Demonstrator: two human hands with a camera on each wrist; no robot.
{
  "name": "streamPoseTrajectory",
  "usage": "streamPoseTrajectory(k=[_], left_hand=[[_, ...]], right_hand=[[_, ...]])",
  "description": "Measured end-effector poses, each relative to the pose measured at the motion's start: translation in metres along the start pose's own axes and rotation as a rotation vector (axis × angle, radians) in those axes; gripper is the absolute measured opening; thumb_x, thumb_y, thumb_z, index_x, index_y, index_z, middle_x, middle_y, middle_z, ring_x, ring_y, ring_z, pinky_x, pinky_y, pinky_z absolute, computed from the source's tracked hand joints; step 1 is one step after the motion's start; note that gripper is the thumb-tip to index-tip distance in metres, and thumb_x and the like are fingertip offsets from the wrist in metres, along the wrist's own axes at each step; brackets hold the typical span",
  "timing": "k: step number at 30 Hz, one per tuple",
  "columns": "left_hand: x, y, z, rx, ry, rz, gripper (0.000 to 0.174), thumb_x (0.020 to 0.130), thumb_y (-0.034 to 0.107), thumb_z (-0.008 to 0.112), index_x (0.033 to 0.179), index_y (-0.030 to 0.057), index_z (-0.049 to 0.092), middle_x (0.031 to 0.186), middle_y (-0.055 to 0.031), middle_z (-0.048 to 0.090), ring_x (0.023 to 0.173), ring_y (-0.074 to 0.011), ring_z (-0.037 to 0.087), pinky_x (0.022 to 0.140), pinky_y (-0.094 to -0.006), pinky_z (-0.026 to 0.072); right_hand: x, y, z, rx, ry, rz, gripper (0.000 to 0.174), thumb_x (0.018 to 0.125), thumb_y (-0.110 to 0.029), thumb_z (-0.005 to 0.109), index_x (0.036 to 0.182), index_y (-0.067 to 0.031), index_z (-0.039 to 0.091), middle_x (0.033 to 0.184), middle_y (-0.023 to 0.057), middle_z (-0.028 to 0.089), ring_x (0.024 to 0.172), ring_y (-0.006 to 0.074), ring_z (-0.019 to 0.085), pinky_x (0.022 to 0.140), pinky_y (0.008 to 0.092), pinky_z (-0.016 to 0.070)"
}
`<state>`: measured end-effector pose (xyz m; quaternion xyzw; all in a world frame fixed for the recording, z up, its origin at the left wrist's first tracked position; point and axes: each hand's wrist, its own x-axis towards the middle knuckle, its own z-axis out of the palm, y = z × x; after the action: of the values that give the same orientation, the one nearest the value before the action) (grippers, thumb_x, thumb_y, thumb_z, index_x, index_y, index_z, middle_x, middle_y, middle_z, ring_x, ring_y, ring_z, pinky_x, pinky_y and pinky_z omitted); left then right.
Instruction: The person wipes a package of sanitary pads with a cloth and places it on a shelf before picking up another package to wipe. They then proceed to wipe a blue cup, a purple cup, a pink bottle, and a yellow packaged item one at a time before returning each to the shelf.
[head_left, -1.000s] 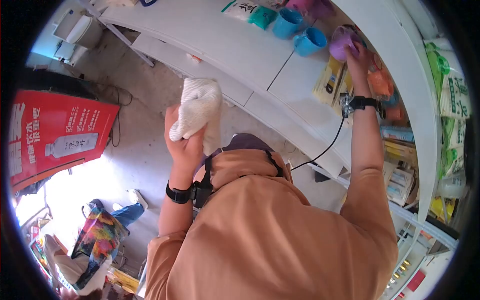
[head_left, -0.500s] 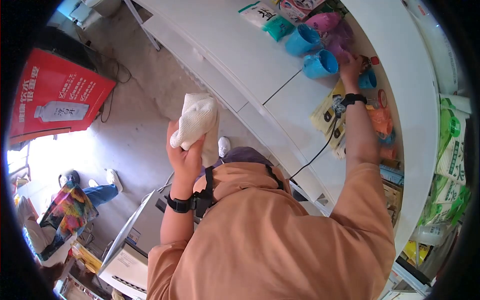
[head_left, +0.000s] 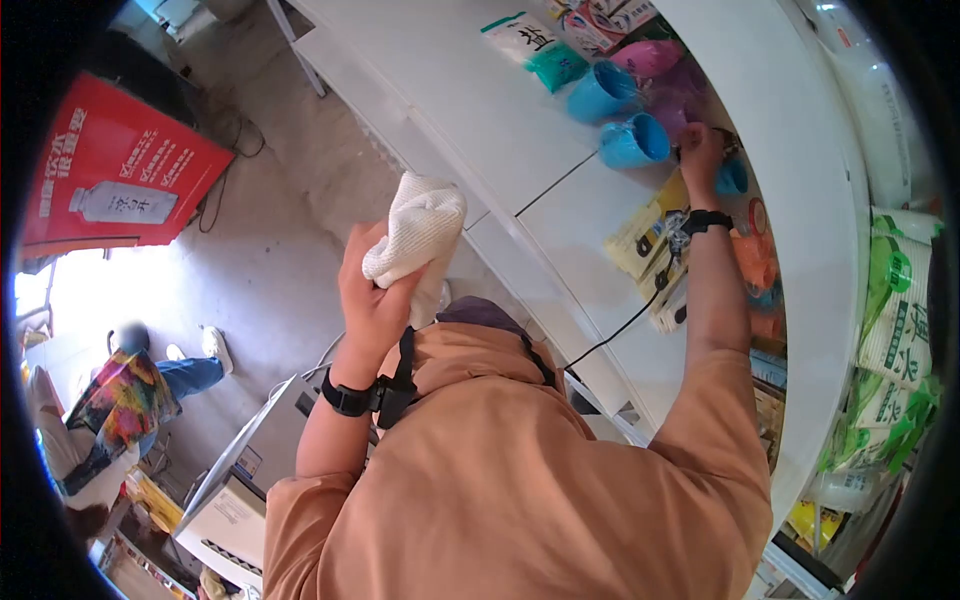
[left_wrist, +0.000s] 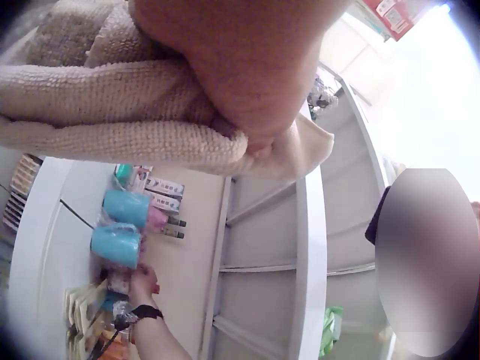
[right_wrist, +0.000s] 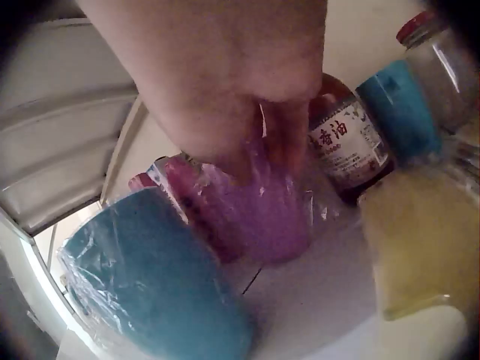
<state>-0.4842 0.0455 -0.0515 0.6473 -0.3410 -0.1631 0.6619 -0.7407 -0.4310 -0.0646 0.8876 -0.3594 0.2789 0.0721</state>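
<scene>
My left hand (head_left: 372,305) grips a folded cream towel (head_left: 422,225) in front of my body, and the towel's ribbed folds fill the top of the left wrist view (left_wrist: 127,112). Over the white shelf, my right hand (head_left: 702,160) holds a purple cup (right_wrist: 277,225) in clear plastic wrap by its upper part, fingers and thumb at the rim. Two wrapped blue cups, a nearer one (head_left: 632,142) and a farther one (head_left: 602,92), stand beside it. A brown bottle with a white label (right_wrist: 349,142) is close behind the right hand.
Yellow packets (head_left: 640,235) lie on the shelf near my right wrist. A salt bag (head_left: 535,50) and a pink item (head_left: 650,57) are farther along. Orange cups (head_left: 755,260) sit by my forearm. A black cable (head_left: 620,330) runs from the right wrist. A red drink box (head_left: 120,165) stands left.
My right hand has carried the purple cup deeper into the shelf, in behind the blue cups. The head view has turned slightly. My left hand still holds the towel.
</scene>
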Motion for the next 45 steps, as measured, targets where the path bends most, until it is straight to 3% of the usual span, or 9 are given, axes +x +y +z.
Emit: streamPoseTrajectory(k=[10,17,19,23,28,31,35,38,45], left_hand=[[-0.018,-0.009,-0.018,-0.017,0.072,-0.065,0.036,0.078,0.003,0.071,0.113,-0.001,0.062,0.097,-0.0111,0.062,0.085,-0.0221,0.058,0.077,-0.0315,0.0465],[-0.002,-0.003,-0.008,-0.007,0.0,-0.036,0.035,0.079,0.003,0.07,0.112,-0.0003,0.063,0.101,-0.012,0.063,0.089,-0.0236,0.06,0.079,-0.0327,0.047],[0.002,-0.004,-0.005,-0.039,-0.009,-0.011,0.034,0.079,0.003,0.07,0.112,0.0,0.063,0.101,-0.0123,0.063,0.089,-0.0243,0.06,0.08,-0.033,0.0472],[0.01,-0.001,-0.003,-0.001,-0.085,-0.005,0.035,0.078,0.003,0.07,0.113,0.0015,0.063,0.101,-0.0126,0.062,0.09,-0.0258,0.06,0.08,-0.0334,0.0473],[0.011,-0.006,-0.01,-0.019,-0.105,0.022,0.037,0.078,0.002,0.071,0.114,0.0018,0.062,0.101,-0.0122,0.062,0.091,-0.0258,0.06,0.08,-0.0332,0.0473],[0.009,-0.009,-0.016,-0.023,-0.071,-0.014,0.038,0.077,0.001,0.071,0.114,0.0011,0.062,0.099,-0.0119,0.061,0.088,-0.025,0.059,0.079,-0.0328,0.0472],[0.008,-0.011,-0.024,-0.048,-0.001,-0.013,0.037,0.077,0.002,0.071,0.113,0.0009,0.062,0.096,-0.0113,0.061,0.085,-0.0237,0.058,0.077,-0.0321,0.0467],[0.009,-0.009,-0.027,-0.009,0.016,-0.025,0.036,0.077,0.002,0.071,0.113,0.0011,0.063,0.097,-0.0113,0.062,0.084,-0.0235,0.058,0.076,-0.0321,0.0466],[0.013,-0.004,-0.032,0.018,-0.054,-0.015,0.036,0.078,0.004,0.071,0.112,0.0007,0.062,0.099,-0.0118,0.062,0.086,-0.0248,0.059,0.077,-0.0327,0.0467]], right_hand=[[0.019,0.013,0.02,-0.154,-0.038,0.242,0.022,0.087,-0.021,0.066,0.102,-0.0044,0.065,0.092,0.0146,0.066,0.091,0.0318,0.06,0.081,0.0411,0.0483],[-0.005,-0.068,-0.033,0.16,0.151,0.088,0.024,0.089,-0.015,0.064,0.111,-0.0057,0.064,0.105,0.0095,0.063,0.098,0.0268,0.06,0.087,0.0384,0.0476],[-0.018,-0.09,-0.048,0.345,-0.2,-0.217,0.028,0.086,-0.019,0.07,0.108,-0.0036,0.064,0.111,0.0107,0.058,0.102,0.0292,0.056,0.09,0.04,0.0455],[-0.036,-0.088,-0.043,0.032,-0.358,-0.226,0.035,0.083,-0.028,0.072,0.107,-0.0022,0.065,0.117,0.0166,0.061,0.111,0.0333,0.056,0.094,0.0419,0.0447],[-0.024,-0.046,-0.024,-0.174,-0.398,0.135,0.04,0.084,-0.026,0.071,0.114,-0.0025,0.062,0.124,0.0177,0.059,0.114,0.0362,0.055,0.096,0.0432,0.0439],[-0.03,-0.012,-0.003,-0.188,-0.237,-0.011,0.035,0.08,-0.019,0.074,0.106,0.0025,0.062,0.115,0.0204,0.055,0.108,0.037,0.053,0.092,0.0445,0.0441],[-0.022,-0.04,-0.019,-0.089,-0.32,0.134,0.04,0.077,-0.016,0.074,0.111,0.0002,0.06,0.118,0.0195,0.055,0.113,0.037,0.05,0.097,0.0451,0.0414],[-0.008,-0.102,-0.028,-0.148,-0.062,-0.061,0.048,0.074,-0.015,0.075,0.117,-0.0027,0.057,0.119,0.0185,0.055,0.117,0.0369,0.048,0.101,0.0461,0.0385],[0.016,-0.143,0.02,-0.051,-0.131,-0.238,0.042,0.079,-0.017,0.071,0.118,-0.0081,0.06,0.115,0.0179,0.057,0.112,0.0378,0.053,0.098,0.0504,0.0392]])
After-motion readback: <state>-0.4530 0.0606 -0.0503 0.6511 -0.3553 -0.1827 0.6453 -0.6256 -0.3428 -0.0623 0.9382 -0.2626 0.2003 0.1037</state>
